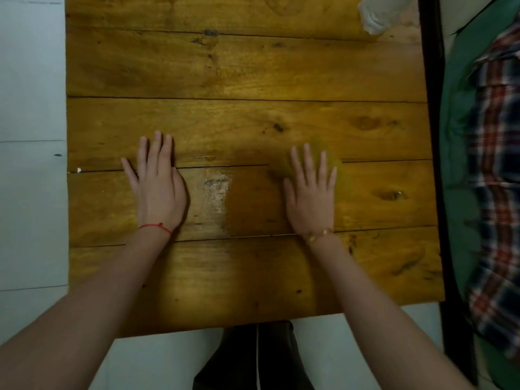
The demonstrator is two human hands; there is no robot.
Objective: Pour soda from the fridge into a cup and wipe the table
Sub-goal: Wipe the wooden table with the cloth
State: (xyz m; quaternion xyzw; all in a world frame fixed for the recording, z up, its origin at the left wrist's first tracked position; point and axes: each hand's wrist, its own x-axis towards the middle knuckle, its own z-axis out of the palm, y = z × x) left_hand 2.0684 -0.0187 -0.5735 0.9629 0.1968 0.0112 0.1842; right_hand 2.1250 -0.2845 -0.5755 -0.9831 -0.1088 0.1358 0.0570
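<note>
I look straight down on a wooden plank table point(242, 68). My left hand point(159, 182) lies flat on the wood, fingers straight and close together. My right hand point(311, 190) presses flat on a yellow cloth point(337, 167), which is blurred and shows past my fingertips and along the right side of the hand. Between my hands a wet, shiny patch point(216, 190) marks the wood. No soda and no cup are in view.
A crumpled clear plastic thing point(380, 12) sits at the table's far right corner. A dark frame point(433, 136) runs along the table's right edge, with green and plaid fabric point(495, 175) beyond it. White floor tiles point(31, 108) lie to the left. My dark trouser legs point(253, 358) show below the near edge.
</note>
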